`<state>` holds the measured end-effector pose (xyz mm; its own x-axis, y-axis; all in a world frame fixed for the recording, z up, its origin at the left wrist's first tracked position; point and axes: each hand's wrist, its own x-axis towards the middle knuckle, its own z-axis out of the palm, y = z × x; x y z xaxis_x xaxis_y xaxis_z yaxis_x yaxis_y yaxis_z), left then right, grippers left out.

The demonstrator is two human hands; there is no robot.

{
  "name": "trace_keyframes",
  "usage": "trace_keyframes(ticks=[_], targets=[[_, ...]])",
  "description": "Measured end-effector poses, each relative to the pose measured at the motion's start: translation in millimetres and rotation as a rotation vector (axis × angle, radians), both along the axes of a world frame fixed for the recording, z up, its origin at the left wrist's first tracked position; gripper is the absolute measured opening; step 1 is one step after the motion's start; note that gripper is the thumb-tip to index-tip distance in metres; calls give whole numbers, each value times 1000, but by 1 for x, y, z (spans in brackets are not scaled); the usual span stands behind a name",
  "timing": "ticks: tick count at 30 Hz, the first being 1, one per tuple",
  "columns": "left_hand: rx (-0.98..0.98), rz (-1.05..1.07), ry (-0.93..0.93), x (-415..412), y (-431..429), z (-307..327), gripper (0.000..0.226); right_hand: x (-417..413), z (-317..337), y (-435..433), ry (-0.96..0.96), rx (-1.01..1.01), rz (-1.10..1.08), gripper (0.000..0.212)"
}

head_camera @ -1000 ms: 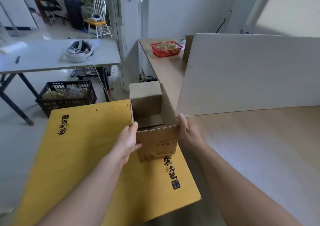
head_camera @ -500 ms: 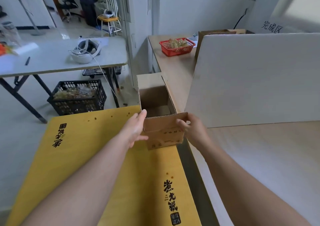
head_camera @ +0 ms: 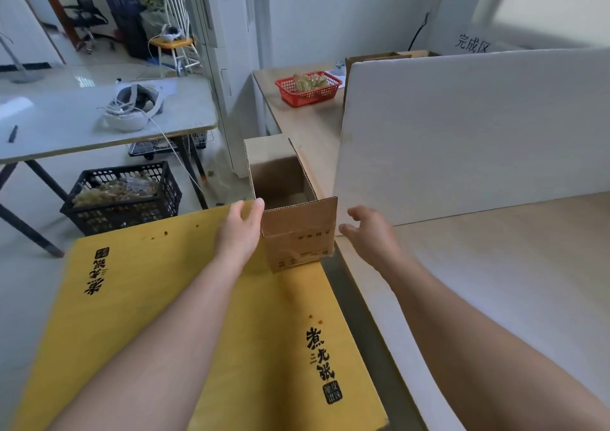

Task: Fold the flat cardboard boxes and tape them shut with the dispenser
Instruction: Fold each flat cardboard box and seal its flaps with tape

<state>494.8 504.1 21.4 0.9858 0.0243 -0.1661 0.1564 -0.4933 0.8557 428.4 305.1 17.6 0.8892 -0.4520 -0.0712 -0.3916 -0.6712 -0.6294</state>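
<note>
Over the yellow sheet [head_camera: 158, 298], the left hand [head_camera: 242, 232] lays straight fingers against the open-topped box [head_camera: 298, 235] at 12 o'clock. At 1 o'clock the right hand [head_camera: 371, 235] hangs loose and empty just beside it. A red basket [head_camera: 307, 100] sits beyond.

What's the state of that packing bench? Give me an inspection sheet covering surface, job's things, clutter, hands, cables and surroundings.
Surface: yellow printed sheet lies flat on the left, with a pale wooden table on the right and a dark gap between them.
Job's things: small brown box stands top open at the sheet's far edge. No tape dispenser seen.
Clutter: white board stands on the table, with a red basket beyond it.
Hands: left hand touches the box's near left corner with straight fingers. Right hand is open and apart from the box.
Cables: white cable hangs off the grey table.
Surroundings: black crate sits on the floor.
</note>
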Motion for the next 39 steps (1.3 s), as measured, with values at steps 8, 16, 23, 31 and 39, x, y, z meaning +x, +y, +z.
trace_keyframes(ticks=[8,16,23,31,39], targets=[[152,-232,-603,-67,-15,-5,27,-76,2,7,27,-210,-94,37],[252,-583,-625,-134,-69,-22,21,-169,7,-20,50,-276,-262,35],[261,-829,-619,-228,-169,-24,22,-298,9,-82,65,-294,-478,32],[165,-1113,-665,-395,-289,-19,18,-481,4,-159,100,-286,-775,31],[164,-1269,-695,-511,-384,-12,31,-619,-5,-222,124,-278,-929,25]])
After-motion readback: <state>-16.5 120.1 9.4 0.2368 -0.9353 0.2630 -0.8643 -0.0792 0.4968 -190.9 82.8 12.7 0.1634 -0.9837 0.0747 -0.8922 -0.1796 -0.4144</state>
